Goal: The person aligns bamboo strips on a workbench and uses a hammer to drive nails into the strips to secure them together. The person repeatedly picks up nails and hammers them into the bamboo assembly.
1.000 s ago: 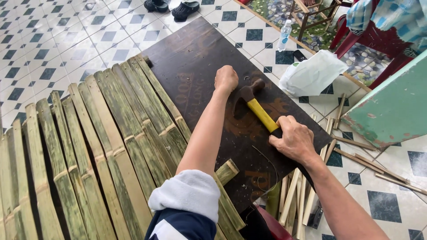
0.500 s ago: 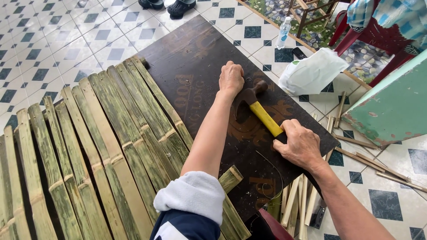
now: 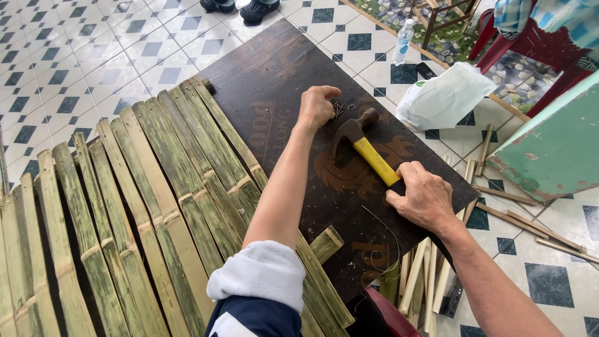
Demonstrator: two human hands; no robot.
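At centre right of the frame the right hand [image 3: 424, 200] has a closed grip on the lower end of the yellow-handled hammer [image 3: 368, 153], which runs up-left from the fist so its dark head rests on the dark wooden board [image 3: 274, 81]. Just left of that head, the left hand [image 3: 317, 106] has its fingers curled in a pinch over small metal staples [image 3: 340, 109]. Green bamboo slats [image 3: 156, 187] fill the left of the frame.
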